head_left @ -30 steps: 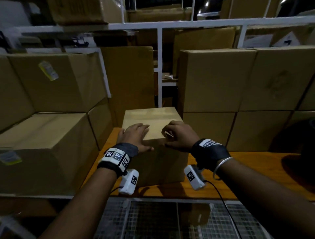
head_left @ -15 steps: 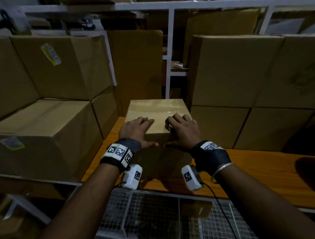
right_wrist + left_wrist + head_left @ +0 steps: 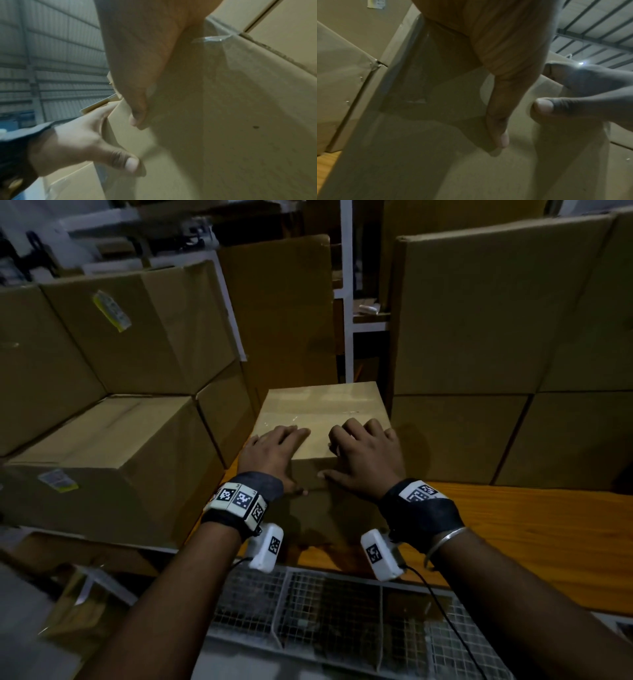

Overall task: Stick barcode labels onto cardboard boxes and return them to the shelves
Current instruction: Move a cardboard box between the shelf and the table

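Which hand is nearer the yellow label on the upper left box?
Left. Left hand rests on the small box, below and right of the label; right hand sits farther right beside it.

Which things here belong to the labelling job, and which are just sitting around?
Job: small box on the wooden shelf; left hand and right hand on its front top edge.
Lying about: large boxes either side, two at left bearing yellow labels; wire-mesh rack below.
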